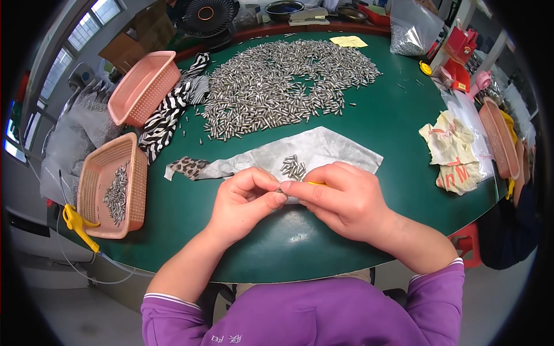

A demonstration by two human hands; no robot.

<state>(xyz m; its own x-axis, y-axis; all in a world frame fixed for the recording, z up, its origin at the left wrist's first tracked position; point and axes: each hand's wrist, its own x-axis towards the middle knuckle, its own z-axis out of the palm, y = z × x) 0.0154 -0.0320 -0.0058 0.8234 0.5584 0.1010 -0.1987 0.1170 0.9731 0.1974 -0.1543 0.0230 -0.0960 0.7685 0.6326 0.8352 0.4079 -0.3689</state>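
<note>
Over the near part of the one grey cloth (340, 147), my left hand (242, 203) has its fingers pinching one small metal pin (279, 191), and my right hand (349, 199) has its fingers around one yellow tool (315, 183); a slack pinch could, I judge, drop the pin. On the cloth lies one small pile (294, 167), too overlapped to count; two pink baskets (137, 187) stand left of it, one big heap (277, 86) beyond.

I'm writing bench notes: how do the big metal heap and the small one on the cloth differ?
The big heap sprawls over the table; the small heap clusters on the cloth. The small heap is nearer the right hand than the big heap. Both are loose silvery pieces.
</note>
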